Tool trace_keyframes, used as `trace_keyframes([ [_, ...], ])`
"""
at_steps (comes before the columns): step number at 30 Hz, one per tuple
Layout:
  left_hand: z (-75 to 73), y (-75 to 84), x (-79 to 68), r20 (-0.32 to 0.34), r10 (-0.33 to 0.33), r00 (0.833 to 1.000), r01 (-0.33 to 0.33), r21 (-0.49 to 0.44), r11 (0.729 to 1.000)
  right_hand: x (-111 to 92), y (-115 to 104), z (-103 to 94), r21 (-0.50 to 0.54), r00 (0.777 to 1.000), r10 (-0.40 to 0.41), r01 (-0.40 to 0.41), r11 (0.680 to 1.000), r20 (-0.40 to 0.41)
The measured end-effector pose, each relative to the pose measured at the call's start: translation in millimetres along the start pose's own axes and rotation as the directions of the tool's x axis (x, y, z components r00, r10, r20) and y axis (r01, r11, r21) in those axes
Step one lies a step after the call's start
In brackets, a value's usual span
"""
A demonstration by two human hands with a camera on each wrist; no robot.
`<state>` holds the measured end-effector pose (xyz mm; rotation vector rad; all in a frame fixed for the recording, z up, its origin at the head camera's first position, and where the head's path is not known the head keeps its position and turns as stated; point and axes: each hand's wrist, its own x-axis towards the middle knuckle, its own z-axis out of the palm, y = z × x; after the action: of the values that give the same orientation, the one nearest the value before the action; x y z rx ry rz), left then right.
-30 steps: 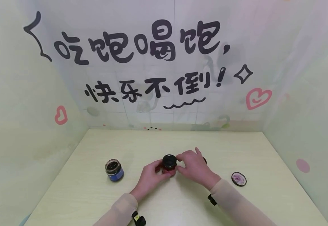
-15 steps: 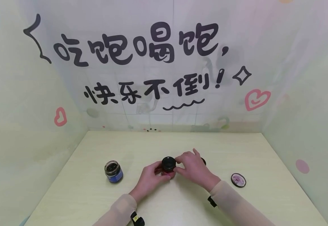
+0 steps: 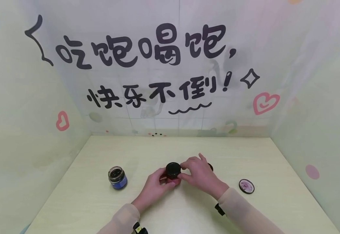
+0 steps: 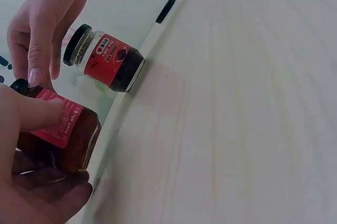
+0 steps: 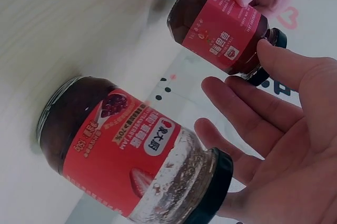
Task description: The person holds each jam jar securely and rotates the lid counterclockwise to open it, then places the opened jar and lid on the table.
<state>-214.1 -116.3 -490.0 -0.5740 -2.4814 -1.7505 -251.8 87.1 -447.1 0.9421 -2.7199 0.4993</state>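
Note:
My left hand grips a small jam jar with a red label, thumb across the label and fingers round the far side. The jar stands upright near the middle of the table. At its top, the thumb and fingertips of my right hand pinch the black lid. A second jam jar, larger, with a red label and dark lid, stands on the table beyond the right hand. In the head view that hand hides most of it.
An uncapped jar with a blue label and dark residue stands at the left. A loose lid, stained inner face up, lies at the right. The pale table ends against a printed curtain.
The right thumb has come further round the front of the lid. Both hands and the held jar have shifted slightly left. The other jars and the loose lid stay put.

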Motion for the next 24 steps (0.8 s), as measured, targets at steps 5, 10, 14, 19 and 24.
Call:
trace_keyframes([
  [5, -1.7, 5.0, -5.8, 0.014, -0.042, 0.999, 0.043, -0.053, 0.998, -2, -4, -2.0, 0.024, 1.0, -0.003, 0.003, 1.0, -0.027],
  [10, -3.2, 8.6, -10.4, 0.012, -0.056, 0.998, 0.057, -0.057, 0.997, -4, -7, -4.9, 0.042, 0.998, -0.01, 0.013, 0.999, -0.055],
  [14, -4.6, 11.3, -13.2, 0.017, -0.056, 0.998, 0.058, -0.079, 0.995, -5, -9, -6.1, 0.072, 0.997, -0.016, 0.021, 0.997, -0.069],
  [19, -6.5, 13.8, -15.0, 0.018, -0.049, 0.999, 0.051, -0.14, 0.989, -7, -10, -7.0, 0.083, 0.997, -0.01, 0.016, 0.996, -0.082],
  [24, -8.4, 16.9, -16.4, 0.004, -0.043, 0.999, 0.043, -0.166, 0.985, -8, -14, -9.8, 0.071, 0.994, 0.005, 0.003, 0.997, -0.11],
])
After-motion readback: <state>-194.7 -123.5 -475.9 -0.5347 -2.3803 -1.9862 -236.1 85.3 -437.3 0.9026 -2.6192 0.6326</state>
